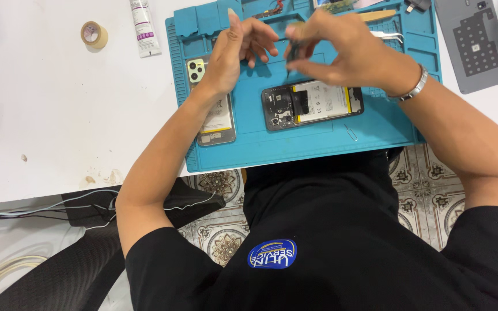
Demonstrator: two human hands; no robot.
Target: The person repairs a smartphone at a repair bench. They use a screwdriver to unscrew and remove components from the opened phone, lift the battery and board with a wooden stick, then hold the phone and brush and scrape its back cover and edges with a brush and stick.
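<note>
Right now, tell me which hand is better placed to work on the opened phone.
Probably the right hand: it pinches a thin dark tool whose tip points down just above the opened phone. The left hand hovers open beside it, holding nothing visible.

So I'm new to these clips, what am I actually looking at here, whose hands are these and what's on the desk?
One camera, worn on a person's head, looks down at their own bare hands; no machine is involved. On the white table lies a blue work mat. On it sit an opened phone with its battery showing and a second phone, partly under the left forearm. The right hand pinches a thin dark tool pointing down above the opened phone. The left hand hovers beside it, apparently holding nothing. A tape roll and a tube lie further left.
</note>
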